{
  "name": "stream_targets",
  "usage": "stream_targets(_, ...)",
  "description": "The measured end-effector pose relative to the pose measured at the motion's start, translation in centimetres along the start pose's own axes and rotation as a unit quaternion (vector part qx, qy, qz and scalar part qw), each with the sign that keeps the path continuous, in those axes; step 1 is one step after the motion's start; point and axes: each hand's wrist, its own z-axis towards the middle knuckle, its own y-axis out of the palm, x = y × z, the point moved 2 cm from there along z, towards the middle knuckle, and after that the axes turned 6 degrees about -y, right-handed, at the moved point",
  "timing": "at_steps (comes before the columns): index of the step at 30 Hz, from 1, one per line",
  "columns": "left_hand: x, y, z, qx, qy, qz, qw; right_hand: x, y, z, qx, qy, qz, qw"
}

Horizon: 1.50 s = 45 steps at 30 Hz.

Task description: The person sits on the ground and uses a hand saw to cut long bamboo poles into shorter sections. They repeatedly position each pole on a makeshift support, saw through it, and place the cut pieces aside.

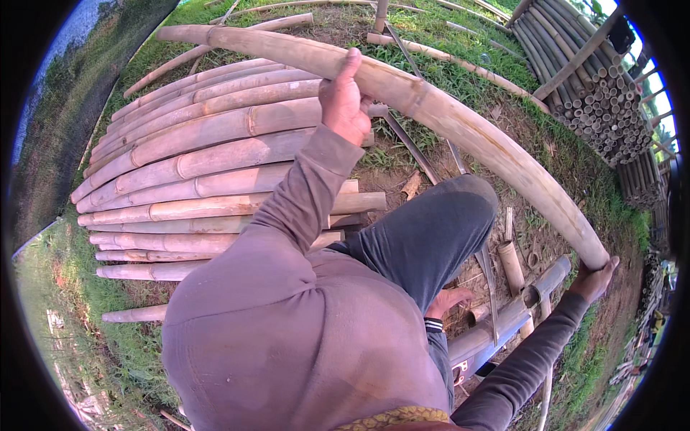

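A long, thick bamboo pole (460, 126) stretches across in front of me, from the upper left to the right. My left hand (345, 100) grips it left of its middle, thumb lying over the top and the other fingers mostly hidden. At the near right end of the pole, my right hand (595, 279) is closed around the rim, its fingers partly hidden. Below that end lies a thick grey bamboo piece (550, 279), apart from the held pole. A short upright bamboo post (511, 266) stands beside it.
Several bamboo poles (215, 154) lie side by side at my left. A large stack of thin bamboo (604, 108) rests in a frame at the far right. Long narrow grey strips (410, 147) lie ahead of my bent knee (460, 205). My bare foot (451, 300) is beside the bamboo piece.
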Motion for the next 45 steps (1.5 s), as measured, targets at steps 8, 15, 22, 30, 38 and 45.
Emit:
stream_targets(8, 16.9, -13.5, 10.2, 0.119, 0.237, 0.670, 0.694, 8.1, 32.6, -15.2, -0.438, -0.028, -0.132, 0.889)
stream_targets(15, 17.5, -20.1, 17.9, 0.086, 0.052, 0.921, 0.377, 7.9, 24.3, -16.4, -0.477, -0.241, -0.374, 0.758)
stream_targets(22, 21.2, -26.0, 26.3, -0.038, 0.214, 0.923, 0.317, 17.5, -7.4, -5.4, -0.161, 0.044, -0.479, 0.862)
stream_targets(30, 18.0, -15.9, 15.2, -0.070, 0.093, 0.992, 0.039, 16.0, -29.4, -25.1, 0.136, 0.155, -0.569, 0.796)
stream_targets(38, 12.3, -14.2, 17.1, -0.235, -0.290, 0.627, 0.684, 18.3, -31.0, -27.0, 0.245, 0.253, -0.492, 0.796)
stream_targets(45, -14.0, -6.2, 7.3, -0.252, -0.084, 0.757, 0.597, 17.5, -28.5, -24.8, 0.215, 0.268, -0.482, 0.806)
